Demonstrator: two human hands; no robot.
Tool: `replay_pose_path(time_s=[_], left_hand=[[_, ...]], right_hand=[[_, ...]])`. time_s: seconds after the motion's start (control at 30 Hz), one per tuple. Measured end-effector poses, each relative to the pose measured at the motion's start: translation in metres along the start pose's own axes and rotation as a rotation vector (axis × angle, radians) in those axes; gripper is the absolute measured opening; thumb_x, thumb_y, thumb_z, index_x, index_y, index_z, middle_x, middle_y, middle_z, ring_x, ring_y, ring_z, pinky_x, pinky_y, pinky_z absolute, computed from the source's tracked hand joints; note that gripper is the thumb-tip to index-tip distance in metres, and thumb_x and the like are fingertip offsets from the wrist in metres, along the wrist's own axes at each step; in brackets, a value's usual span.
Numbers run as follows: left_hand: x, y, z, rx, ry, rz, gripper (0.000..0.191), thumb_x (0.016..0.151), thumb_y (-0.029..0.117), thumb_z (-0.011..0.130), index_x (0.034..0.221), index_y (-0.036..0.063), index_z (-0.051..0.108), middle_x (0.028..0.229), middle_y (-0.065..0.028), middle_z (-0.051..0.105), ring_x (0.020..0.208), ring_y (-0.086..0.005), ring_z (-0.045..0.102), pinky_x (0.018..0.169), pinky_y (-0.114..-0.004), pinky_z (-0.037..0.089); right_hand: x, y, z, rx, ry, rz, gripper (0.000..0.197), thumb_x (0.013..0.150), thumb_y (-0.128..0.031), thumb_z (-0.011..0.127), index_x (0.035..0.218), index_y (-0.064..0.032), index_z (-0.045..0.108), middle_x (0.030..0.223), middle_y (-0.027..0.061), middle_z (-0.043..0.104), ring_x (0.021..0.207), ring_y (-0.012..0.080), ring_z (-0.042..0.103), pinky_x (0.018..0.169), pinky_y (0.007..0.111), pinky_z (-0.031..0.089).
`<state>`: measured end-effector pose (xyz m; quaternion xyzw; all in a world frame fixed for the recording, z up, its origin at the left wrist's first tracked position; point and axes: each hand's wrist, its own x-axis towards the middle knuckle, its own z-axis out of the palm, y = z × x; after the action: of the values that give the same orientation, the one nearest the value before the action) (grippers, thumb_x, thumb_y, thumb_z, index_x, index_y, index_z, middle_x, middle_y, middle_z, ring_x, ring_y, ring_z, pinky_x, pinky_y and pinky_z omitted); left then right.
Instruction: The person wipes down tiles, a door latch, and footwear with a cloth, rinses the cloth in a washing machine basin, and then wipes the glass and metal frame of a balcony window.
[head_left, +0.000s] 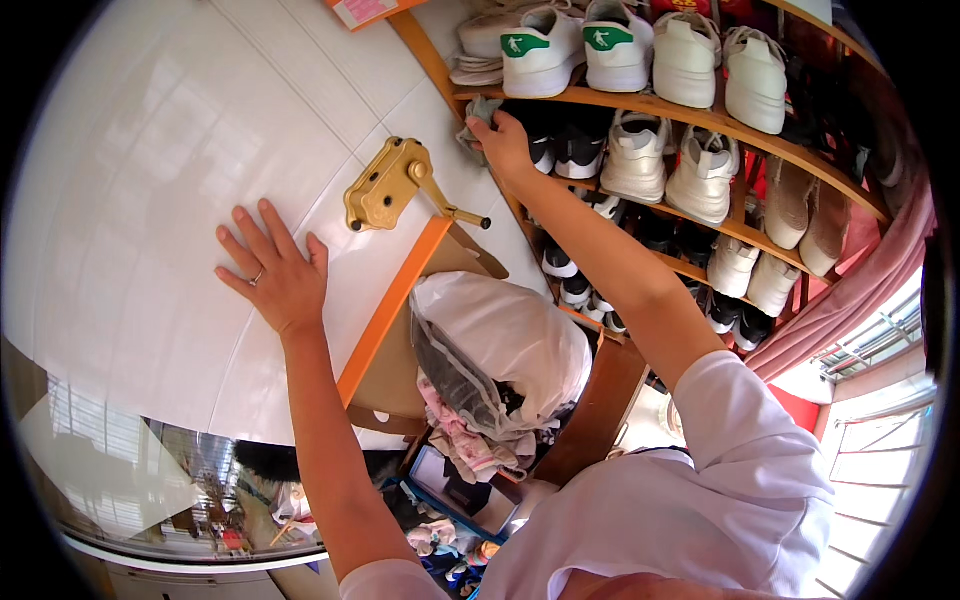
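Observation:
My right hand (504, 142) grips a crumpled grey-green cloth (480, 120) at the side edge of a wooden shoe rack (570, 95), just under its upper shelf. My left hand (281, 274), with a ring on one finger, lies flat with spread fingers on the white tiled wall (150, 187). Between the hands, a gold-coloured metal crank mechanism (390, 184) is fixed to the tiles, its handle pointing towards the rack. White sneakers with green heel tabs (541, 52) stand on the shelf above the cloth. Black shoes (577, 150) sit below, near my right fingers.
Below the crank, an orange-edged cardboard box (390, 315) stands beside a white plastic bag (510, 322) and pink clothing (469, 442). More shoes (637, 157) fill the rack's lower shelves. A pink curtain (847, 300) hangs at the right. A glossy dark surface (247, 510) lies lower left.

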<state>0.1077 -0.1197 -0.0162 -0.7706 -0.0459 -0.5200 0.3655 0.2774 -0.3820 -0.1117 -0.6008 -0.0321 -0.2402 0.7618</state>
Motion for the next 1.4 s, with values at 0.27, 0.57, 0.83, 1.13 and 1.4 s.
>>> replay_pose_path(time_s=[0.27, 0.57, 0.83, 1.13, 1.4], left_hand=[[-0.002, 0.003, 0.003, -0.033, 0.048, -0.013, 0.067, 0.087, 0.044, 0.048, 0.146, 0.0159, 0.032, 0.152, -0.0104, 0.027, 0.140, -0.0352, 0.025, 0.104, -0.059, 0.026], [-0.002, 0.002, 0.002, -0.045, 0.036, -0.024, 0.067, 0.088, 0.043, 0.046, 0.147, 0.0161, 0.032, 0.153, -0.0089, 0.027, 0.141, -0.0338, 0.023, 0.108, -0.058, 0.020], [-0.003, 0.002, -0.002, -0.066, 0.033, -0.017, 0.066, 0.090, 0.043, 0.044, 0.148, 0.0168, 0.028, 0.154, -0.0074, 0.025, 0.142, -0.0311, 0.023, 0.107, -0.055, 0.025], [-0.001, 0.001, -0.009, -0.102, -0.069, 0.000, 0.066, 0.092, 0.041, 0.042, 0.150, 0.0166, 0.021, 0.156, -0.0072, 0.019, 0.144, -0.0298, 0.018, 0.108, -0.054, 0.025], [0.002, -0.009, -0.053, -0.185, -0.196, 0.020, 0.063, 0.088, 0.035, 0.057, 0.143, 0.0134, 0.036, 0.152, -0.0109, 0.024, 0.141, -0.0312, 0.022, 0.106, -0.052, 0.029]], right_hand=[[-0.039, -0.053, -0.052, 0.703, -0.002, 0.229, 0.018, 0.092, -0.017, 0.061, 0.100, -0.0019, 0.056, 0.096, 0.0056, 0.062, 0.086, 0.0160, 0.062, 0.083, 0.029, 0.053], [-0.065, -0.069, -0.125, 0.609, 0.050, 0.165, 0.016, 0.092, -0.014, 0.060, 0.101, -0.0012, 0.056, 0.097, 0.0045, 0.060, 0.086, 0.0135, 0.061, 0.081, 0.027, 0.054], [-0.113, -0.128, -0.192, 0.653, 0.252, -0.015, 0.016, 0.092, -0.015, 0.060, 0.100, -0.0025, 0.055, 0.094, 0.0041, 0.062, 0.086, 0.0126, 0.061, 0.088, 0.030, 0.052], [-0.154, -0.177, -0.298, 0.545, 0.479, -0.206, 0.025, 0.092, -0.015, 0.061, 0.109, 0.0015, 0.053, 0.099, 0.0090, 0.064, 0.090, 0.0206, 0.065, 0.082, 0.031, 0.052], [-0.179, -0.214, -0.373, 0.511, 0.864, -0.398, 0.036, 0.088, -0.013, 0.065, 0.113, 0.0064, 0.049, 0.101, 0.0146, 0.057, 0.082, 0.0226, 0.061, 0.070, 0.033, 0.057]])
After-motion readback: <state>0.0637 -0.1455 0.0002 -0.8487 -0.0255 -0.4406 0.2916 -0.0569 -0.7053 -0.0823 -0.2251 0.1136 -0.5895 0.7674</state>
